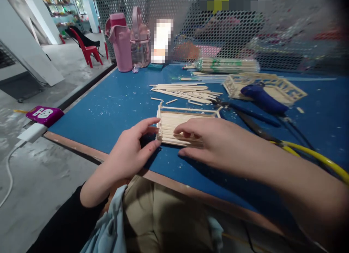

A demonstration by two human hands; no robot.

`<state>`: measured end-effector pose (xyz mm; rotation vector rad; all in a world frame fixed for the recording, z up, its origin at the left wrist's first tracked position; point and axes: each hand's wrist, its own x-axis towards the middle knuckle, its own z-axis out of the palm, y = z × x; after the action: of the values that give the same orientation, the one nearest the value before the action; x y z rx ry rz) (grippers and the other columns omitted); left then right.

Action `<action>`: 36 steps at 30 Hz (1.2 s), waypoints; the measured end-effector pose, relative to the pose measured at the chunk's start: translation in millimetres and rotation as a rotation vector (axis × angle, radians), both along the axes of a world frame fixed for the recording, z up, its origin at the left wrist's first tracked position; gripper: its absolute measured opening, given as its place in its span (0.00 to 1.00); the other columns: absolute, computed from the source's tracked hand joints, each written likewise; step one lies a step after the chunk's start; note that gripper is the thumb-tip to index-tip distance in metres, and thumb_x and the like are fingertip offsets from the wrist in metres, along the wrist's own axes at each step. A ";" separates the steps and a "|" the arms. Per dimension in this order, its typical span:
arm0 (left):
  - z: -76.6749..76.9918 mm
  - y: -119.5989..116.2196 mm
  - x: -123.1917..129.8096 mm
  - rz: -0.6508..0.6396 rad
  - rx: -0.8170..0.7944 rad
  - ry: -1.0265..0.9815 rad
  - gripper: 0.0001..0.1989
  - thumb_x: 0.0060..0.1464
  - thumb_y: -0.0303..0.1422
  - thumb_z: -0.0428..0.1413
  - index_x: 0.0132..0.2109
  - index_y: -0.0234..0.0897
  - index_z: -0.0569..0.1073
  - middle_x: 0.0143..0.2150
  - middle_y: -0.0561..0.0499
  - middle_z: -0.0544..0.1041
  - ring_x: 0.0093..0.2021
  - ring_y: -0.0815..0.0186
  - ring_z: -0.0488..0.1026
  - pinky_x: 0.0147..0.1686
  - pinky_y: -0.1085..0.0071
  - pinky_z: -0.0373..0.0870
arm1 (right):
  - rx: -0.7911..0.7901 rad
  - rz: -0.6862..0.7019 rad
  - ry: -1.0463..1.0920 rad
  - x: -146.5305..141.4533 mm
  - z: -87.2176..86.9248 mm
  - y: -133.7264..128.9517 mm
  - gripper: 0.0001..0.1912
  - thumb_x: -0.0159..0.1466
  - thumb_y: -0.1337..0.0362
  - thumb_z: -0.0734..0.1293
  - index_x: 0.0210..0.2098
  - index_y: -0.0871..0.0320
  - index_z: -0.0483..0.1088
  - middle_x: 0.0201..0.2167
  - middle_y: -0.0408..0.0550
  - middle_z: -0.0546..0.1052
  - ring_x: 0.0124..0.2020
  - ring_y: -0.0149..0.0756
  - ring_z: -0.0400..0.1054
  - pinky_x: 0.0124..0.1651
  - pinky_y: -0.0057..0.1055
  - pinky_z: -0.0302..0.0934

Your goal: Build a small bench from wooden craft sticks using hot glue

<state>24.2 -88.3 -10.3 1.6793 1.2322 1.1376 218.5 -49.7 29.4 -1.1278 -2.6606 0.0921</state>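
On the blue tabletop in front of me sits a small tray [170, 124] built from pale wooden sticks, with low railings along its sides. My left hand [129, 145] grips its left end, thumb at the near corner and fingers at the upper part. Over the tray's near side bends my right hand [209, 136], with its index finger inside and its thumb outside the near edge. The right hand covers much of the tray's right half. Behind the tray lies a loose pile of wooden sticks [188, 92], with short cut pieces beside it.
At right are a blue glue gun [264, 98], blue-handled pliers [251, 114], a yellow-handled tool [308, 149] and another stick frame [296, 93]. Bagged sticks [229, 65], a pink flask [121, 45], a bottle [140, 45] and a propped phone [162, 42] stand along the mesh screen [185, 24].
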 end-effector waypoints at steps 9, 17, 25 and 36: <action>-4.9 0.8 3.2 0.051 0.126 0.275 0.30 0.47 0.23 0.52 0.58 0.40 0.57 0.42 0.49 0.76 0.44 0.66 0.72 0.46 0.67 0.64 | -0.145 -0.006 -0.054 -14.8 -1.5 0.1 0.07 0.56 0.65 0.62 0.29 0.57 0.72 0.27 0.46 0.74 0.29 0.32 0.65 0.30 0.26 0.52; -8.4 4.1 2.8 0.056 0.129 0.268 0.31 0.46 0.23 0.53 0.58 0.40 0.57 0.42 0.49 0.76 0.44 0.65 0.72 0.46 0.66 0.65 | -0.259 -0.048 0.038 -17.0 -3.5 0.7 0.06 0.53 0.68 0.62 0.27 0.58 0.71 0.25 0.44 0.73 0.25 0.30 0.63 0.26 0.24 0.49; -11.9 5.0 4.6 0.054 0.125 0.205 0.30 0.46 0.23 0.52 0.57 0.39 0.59 0.43 0.49 0.76 0.44 0.66 0.72 0.47 0.67 0.66 | -0.222 -0.039 0.051 -18.7 -3.8 -1.1 0.07 0.54 0.68 0.61 0.26 0.58 0.71 0.24 0.45 0.74 0.26 0.31 0.63 0.27 0.25 0.48; -10.6 4.1 6.2 0.040 0.095 0.160 0.28 0.46 0.23 0.52 0.56 0.40 0.60 0.42 0.50 0.77 0.43 0.66 0.72 0.46 0.69 0.65 | -0.233 -0.048 0.062 -19.1 -2.9 -2.6 0.07 0.54 0.68 0.62 0.27 0.57 0.72 0.26 0.46 0.75 0.27 0.31 0.65 0.28 0.24 0.50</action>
<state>30.4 -84.2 -20.8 1.8544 1.3338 1.1180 199.3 -52.3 26.4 -1.2346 -2.6165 0.4314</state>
